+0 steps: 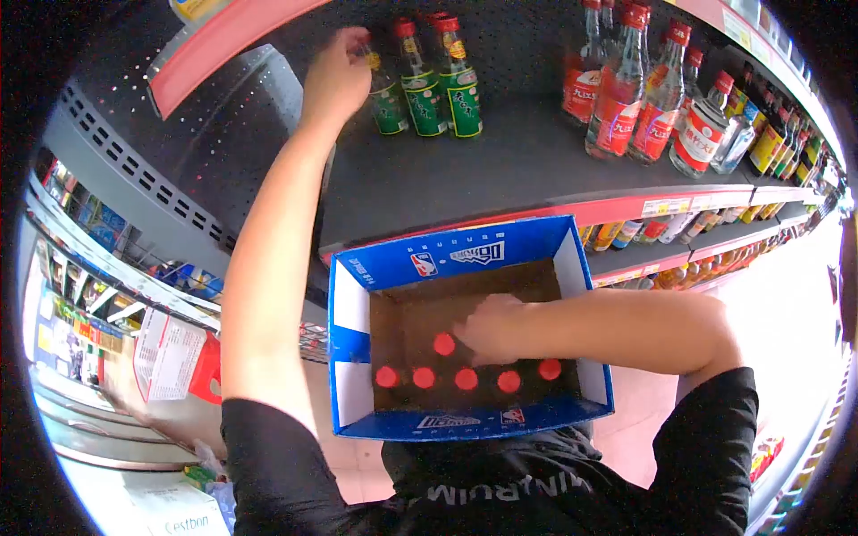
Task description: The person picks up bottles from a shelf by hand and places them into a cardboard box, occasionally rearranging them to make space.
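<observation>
My left hand (340, 79) reaches up to the shelf, its fingers closed around the top of a green-labelled glass bottle (389, 109). Beside that bottle stand more of the same kind, with red caps (449, 25) and green labels (465, 105). Inside a blue cardboard box (456, 427), several bottles show only as red caps (466, 379) seen from above, most of them in a row along the near side. My right hand (496, 329) is down in the box by the cap (444, 344) that sits behind this row. Its fingers are curled and slightly blurred; whatever they hold is hidden.
The box is in front of the dark shelf (527, 170) with its red front edge. On the shelf's right stand clear bottles with red labels (617, 121) and other bottles. Bottles (657, 230) fill a lower shelf. To the left is a perforated metal panel (143, 174).
</observation>
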Demonstrator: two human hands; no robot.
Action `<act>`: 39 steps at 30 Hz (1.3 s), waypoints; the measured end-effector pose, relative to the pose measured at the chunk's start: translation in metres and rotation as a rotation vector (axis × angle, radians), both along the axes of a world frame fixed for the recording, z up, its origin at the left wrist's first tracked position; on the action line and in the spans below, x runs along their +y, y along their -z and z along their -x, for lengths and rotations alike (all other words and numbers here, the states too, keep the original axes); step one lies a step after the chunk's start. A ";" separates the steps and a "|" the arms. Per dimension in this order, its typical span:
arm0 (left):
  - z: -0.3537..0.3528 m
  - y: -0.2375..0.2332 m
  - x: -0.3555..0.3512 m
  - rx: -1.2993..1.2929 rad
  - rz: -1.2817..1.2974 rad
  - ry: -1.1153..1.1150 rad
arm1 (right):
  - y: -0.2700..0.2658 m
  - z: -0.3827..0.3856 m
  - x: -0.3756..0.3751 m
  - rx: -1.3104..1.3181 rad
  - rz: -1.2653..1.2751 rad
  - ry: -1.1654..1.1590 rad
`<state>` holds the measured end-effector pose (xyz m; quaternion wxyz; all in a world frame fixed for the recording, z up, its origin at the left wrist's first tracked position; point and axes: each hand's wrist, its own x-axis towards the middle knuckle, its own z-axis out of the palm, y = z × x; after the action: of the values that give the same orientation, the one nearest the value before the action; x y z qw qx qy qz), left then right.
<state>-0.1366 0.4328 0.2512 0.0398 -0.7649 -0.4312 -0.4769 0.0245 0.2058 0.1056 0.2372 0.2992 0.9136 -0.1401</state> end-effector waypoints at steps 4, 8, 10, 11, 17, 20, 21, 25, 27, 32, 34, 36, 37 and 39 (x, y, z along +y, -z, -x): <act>0.002 0.010 0.070 -0.036 0.055 -0.237 | 0.001 0.001 -0.003 0.011 -0.015 -0.015; -0.014 0.016 0.085 -0.128 0.107 -0.276 | -0.002 0.001 -0.004 0.057 -0.015 -0.017; -0.017 0.020 0.095 -0.169 0.162 -0.249 | -0.001 0.000 -0.005 0.105 -0.042 -0.013; -0.015 0.023 0.106 -0.197 0.179 -0.199 | -0.001 0.000 -0.006 0.117 -0.041 0.003; 0.005 0.023 0.100 -0.070 0.079 -0.200 | 0.005 0.006 -0.003 0.137 -0.067 -0.065; 0.024 0.016 0.069 -0.015 0.069 -0.177 | 0.004 0.008 -0.001 0.091 -0.030 -0.061; 0.025 0.008 0.045 -0.077 0.027 -0.147 | -0.003 0.008 -0.002 0.082 -0.023 -0.058; 0.058 -0.014 -0.013 -0.292 -0.006 0.117 | -0.007 0.006 -0.002 0.124 -0.021 -0.074; 0.068 -0.023 -0.063 -0.416 0.117 0.219 | -0.007 0.007 -0.002 0.114 -0.020 -0.068; 0.080 -0.024 -0.174 -0.458 0.219 0.446 | -0.001 0.006 -0.002 0.134 -0.026 -0.087; 0.084 -0.016 -0.204 -0.426 0.350 0.514 | 0.000 0.005 -0.002 0.136 -0.034 -0.103; 0.076 0.003 -0.222 -0.389 0.475 0.529 | -0.003 0.006 -0.002 0.120 -0.033 -0.102; 0.074 0.013 -0.225 -0.298 0.566 0.466 | -0.007 0.008 -0.003 0.104 -0.025 -0.095; 0.070 0.036 -0.224 -0.067 0.614 0.394 | -0.009 0.009 -0.003 0.093 -0.022 -0.086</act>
<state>-0.2064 0.2091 0.2150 -0.2983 -0.7935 -0.3999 -0.3485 0.0153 0.2027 0.1145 0.1971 0.2555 0.9371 -0.1333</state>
